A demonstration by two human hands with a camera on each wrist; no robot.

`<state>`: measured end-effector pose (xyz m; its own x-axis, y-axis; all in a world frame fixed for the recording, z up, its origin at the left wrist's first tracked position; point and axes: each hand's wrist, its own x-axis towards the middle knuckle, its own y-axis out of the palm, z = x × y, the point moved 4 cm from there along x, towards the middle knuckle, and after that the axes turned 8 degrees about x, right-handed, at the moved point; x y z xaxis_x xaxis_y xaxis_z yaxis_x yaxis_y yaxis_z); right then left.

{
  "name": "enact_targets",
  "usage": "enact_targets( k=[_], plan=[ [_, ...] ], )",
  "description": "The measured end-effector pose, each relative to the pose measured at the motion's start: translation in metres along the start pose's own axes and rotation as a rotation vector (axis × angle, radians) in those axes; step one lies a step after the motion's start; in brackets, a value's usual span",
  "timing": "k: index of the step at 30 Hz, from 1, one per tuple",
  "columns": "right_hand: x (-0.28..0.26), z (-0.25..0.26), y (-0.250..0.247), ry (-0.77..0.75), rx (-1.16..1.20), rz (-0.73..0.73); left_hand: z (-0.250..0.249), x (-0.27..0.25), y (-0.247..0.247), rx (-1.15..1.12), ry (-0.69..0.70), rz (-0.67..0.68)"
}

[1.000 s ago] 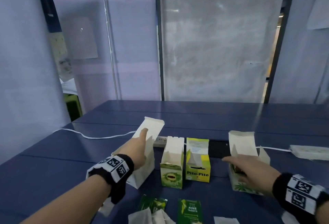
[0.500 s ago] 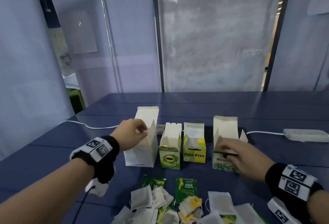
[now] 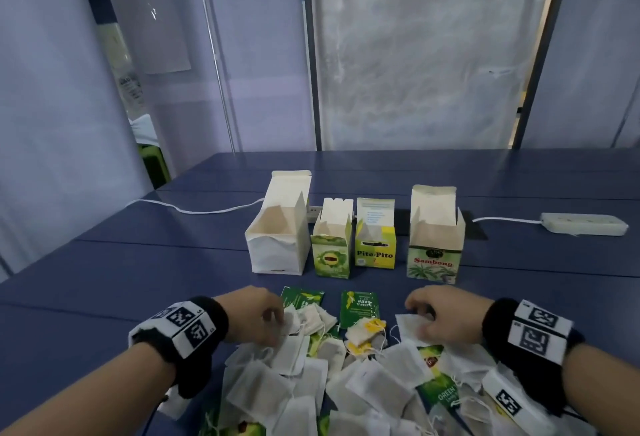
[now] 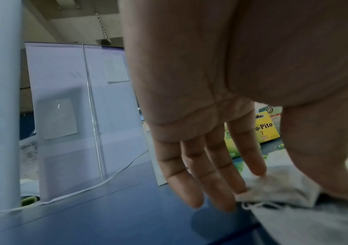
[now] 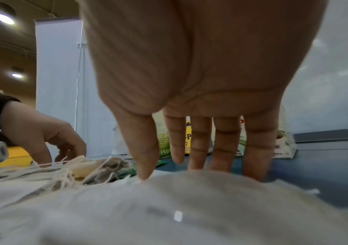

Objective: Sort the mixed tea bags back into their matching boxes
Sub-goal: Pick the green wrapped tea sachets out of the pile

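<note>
Four open boxes stand in a row: a plain white box [image 3: 277, 231], a green box [image 3: 330, 257], a yellow Pito-Pito box [image 3: 375, 252] and a Sambong box [image 3: 434, 252]. In front of them lies a pile of mixed tea bags [image 3: 363, 387], mostly white paper ones with some green sachets [image 3: 358, 307]. My left hand [image 3: 277, 321] is at the pile's left far edge and pinches a white tea bag [image 4: 278, 190] between thumb and fingertips. At the right far edge, my right hand [image 3: 420, 314] rests straight fingertips on another white tea bag [image 5: 189, 190].
The blue table [image 3: 138, 262] stretches to the left and behind the boxes. A white cable [image 3: 194, 209] runs behind the white box. A white power strip [image 3: 585, 224] lies at the back right. Pale partition walls stand around the table.
Both hands have pulled back from the box tops to the tea bag pile near me. The view has tilted down, so more of the pile shows.
</note>
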<state>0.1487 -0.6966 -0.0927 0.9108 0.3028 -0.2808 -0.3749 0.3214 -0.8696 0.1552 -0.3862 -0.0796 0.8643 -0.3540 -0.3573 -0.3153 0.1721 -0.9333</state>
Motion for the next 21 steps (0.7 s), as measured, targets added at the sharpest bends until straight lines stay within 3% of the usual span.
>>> enact_targets(
  k=[5, 9, 14, 18, 21],
  plan=[
    [0.010, 0.010, -0.003, -0.004, -0.032, -0.027, 0.020, -0.001, -0.002, -0.091, -0.066, -0.078],
    [0.036, 0.037, -0.005, -0.049, -0.031, -0.082, 0.018, 0.013, -0.006, -0.121, -0.016, -0.114],
    [0.063, 0.060, 0.005, 0.041, -0.044, -0.034, 0.013, 0.033, -0.009, -0.093, -0.059, -0.143],
    [0.066, 0.062, 0.007, 0.109, -0.014, -0.031, 0.007, 0.044, -0.011, -0.140, -0.084, -0.095],
    [0.062, 0.056, 0.006, 0.108, 0.060, -0.040, 0.002, 0.053, -0.013, -0.044, -0.075, -0.049]
  ],
)
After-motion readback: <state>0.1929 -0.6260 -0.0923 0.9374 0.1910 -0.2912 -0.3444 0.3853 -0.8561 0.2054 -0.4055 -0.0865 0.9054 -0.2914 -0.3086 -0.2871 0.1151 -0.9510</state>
